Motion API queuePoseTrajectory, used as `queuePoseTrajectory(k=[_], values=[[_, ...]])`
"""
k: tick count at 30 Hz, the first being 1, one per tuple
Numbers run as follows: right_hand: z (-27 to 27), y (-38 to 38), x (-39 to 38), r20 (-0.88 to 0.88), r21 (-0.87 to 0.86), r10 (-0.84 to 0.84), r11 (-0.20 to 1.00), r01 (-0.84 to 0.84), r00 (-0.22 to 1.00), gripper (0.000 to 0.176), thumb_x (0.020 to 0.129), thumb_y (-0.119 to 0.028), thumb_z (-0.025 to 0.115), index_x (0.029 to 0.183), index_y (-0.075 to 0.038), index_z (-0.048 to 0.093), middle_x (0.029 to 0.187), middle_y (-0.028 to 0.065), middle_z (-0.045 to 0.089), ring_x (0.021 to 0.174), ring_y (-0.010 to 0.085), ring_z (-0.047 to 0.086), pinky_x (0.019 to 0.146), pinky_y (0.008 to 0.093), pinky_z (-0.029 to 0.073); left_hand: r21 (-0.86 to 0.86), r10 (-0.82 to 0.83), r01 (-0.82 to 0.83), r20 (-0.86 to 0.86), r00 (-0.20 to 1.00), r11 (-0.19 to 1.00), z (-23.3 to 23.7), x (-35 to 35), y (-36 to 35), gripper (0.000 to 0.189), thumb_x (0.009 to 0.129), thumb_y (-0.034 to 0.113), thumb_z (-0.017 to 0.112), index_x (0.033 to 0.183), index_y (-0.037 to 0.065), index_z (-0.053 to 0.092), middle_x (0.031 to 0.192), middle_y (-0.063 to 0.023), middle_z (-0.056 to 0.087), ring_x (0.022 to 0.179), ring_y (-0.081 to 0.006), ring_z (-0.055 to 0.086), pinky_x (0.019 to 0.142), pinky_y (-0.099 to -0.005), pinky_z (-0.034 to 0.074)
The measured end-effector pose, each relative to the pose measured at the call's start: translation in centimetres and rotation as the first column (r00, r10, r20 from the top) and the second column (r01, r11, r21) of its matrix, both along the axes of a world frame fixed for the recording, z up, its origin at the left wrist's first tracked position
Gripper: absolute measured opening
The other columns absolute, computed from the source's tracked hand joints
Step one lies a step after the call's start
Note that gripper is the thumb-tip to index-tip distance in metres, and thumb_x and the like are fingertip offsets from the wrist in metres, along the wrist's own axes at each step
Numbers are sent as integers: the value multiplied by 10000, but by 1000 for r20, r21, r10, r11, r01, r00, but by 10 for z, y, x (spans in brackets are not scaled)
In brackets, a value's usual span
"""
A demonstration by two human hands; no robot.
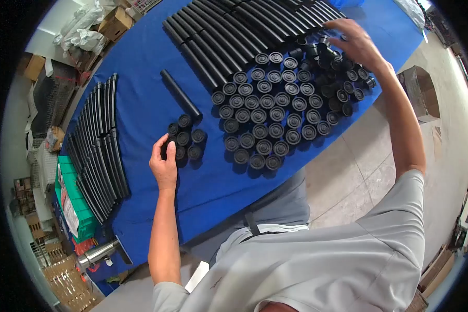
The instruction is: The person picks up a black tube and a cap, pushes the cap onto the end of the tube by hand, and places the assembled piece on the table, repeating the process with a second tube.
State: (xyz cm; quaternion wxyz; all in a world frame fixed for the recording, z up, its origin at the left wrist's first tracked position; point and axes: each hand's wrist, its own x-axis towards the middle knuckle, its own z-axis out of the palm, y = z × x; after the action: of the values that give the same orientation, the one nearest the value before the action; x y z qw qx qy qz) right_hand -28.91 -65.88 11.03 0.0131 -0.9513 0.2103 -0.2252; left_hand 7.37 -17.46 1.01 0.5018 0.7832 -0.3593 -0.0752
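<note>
My left hand (164,160) rests at the left edge of a small group of round black caps (183,138), its thumb and index finger around a cap at that edge. Just above this group, a single black tube (181,95) lies at a slant. At the upper right, my right hand (352,42) reaches over a heap of loose black caps (325,57), fingers spread and slightly blurred. Whether a fingertip touches a cap there cannot be made out. Between the hands, several flat round caps (267,101) lie in rough rows on the blue table cover (140,99).
Long black tubes (229,31) lie side by side at the top. More thin black tubes (96,151) are stacked at the left, beside a green crate (77,200). A metal cylinder (98,255) is at the lower left corner. A cardboard box (420,93) stands beyond the right edge.
</note>
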Motion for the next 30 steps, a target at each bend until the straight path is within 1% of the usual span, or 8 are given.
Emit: queuePoseTrajectory(k=[2, 4, 7, 10, 11, 17, 25, 30], values=[[11, 29, 17, -142, 6, 141, 990, -142, 980, 512, 933, -247, 738, 1396, -77, 600, 1325, 116, 610, 1300, 318, 531, 1126, 442, 434, -15, -6, 6, -1, 1000, 1000, -6, 3, 2, 340, 993, 216, 714, 1231, -25, 695, 1176, -114, 732, 1088, -202, 685, 981, -336, 527], [2, 34, 29, -277, -67, 85, 992, -107, 957, 513, 940, -225, 728, 1414, -84, 590, 1315, 114, 616, 1298, 314, 533, 1133, 438, 435, 4, 1, -1, 8, 1000, 1000, -4, 2, 1, 339, 993, 217, 713, 1232, -24, 695, 1174, -115, 733, 1087, -203, 686, 980, -337, 528], [-3, 38, 37, -438, -13, 63, 997, -76, 897, 560, 917, -211, 749, 1425, -61, 568, 1325, 110, 615, 1303, 309, 538, 1138, 442, 432, 32, 0, -1, 21, 1000, 999, -3, 4, 2, 343, 997, 216, 710, 1241, -25, 688, 1186, -122, 729, 1098, -207, 684, 988, -341, 527], [-13, 41, 36, -365, -23, 38, 998, -50, 930, 542, 909, -204, 755, 1401, -57, 582, 1381, 124, 582, 1329, 311, 520, 1148, 441, 424, -36, -7, 7, 7, 1000, 999, -6, 3, 0, 368, 998, 206, 710, 1270, -37, 659, 1215, -137, 719, 1132, -218, 678, 1015, -348, 521], [-16, 44, 32, -212, -12, 65, 998, -69, 975, 505, 890, -186, 764, 1355, -69, 604, 1478, 152, 509, 1404, 333, 456, 1172, 454, 402, -74, -10, 10, -1, 1000, 997, -8, 3, 0, 377, 999, 202, 710, 1281, -41, 648, 1226, -143, 716, 1144, -222, 676, 1026, -350, 519], [-11, 70, 29, -248, -127, 133, 978, -168, 960, 354, 850, -182, 792, 1159, -49, 680, 1597, 182, 392, 1512, 373, 321, 1229, 498, 329, -12, -32, 31, -42, 999, 999, -4, 3, 2, 391, 1023, 179, 672, 1334, -48, 600, 1310, -158, 675, 1226, -225, 632, 1089, -352, 467], [-39, 81, 30, -153, -139, -44, 990, 23, 987, 252, 886, -271, 770, 948, -29, 740, 1575, 190, 450, 1508, 356, 336, 1229, 493, 322, -46, -24, 24, -5, 1000, 999, -8, 6, 1, 377, 996, 194, 707, 1285, -41, 644, 1260, -150, 705, 1171, -239, 672, 1044, -362, 512], [-50, 90, 34, -132, -23, -156, 988, 154, 979, 265, 884, -266, 765, 979, -19, 747, 1580, 186, 446, 1497, 372, 349, 1213, 493, 340, -46, -17, 17, -4, 1000, 999, -8, 5, 1, 370, 995, 192, 706, 1276, -42, 649, 1252, -150, 706, 1165, -241, 674, 1037, -365, 516]])
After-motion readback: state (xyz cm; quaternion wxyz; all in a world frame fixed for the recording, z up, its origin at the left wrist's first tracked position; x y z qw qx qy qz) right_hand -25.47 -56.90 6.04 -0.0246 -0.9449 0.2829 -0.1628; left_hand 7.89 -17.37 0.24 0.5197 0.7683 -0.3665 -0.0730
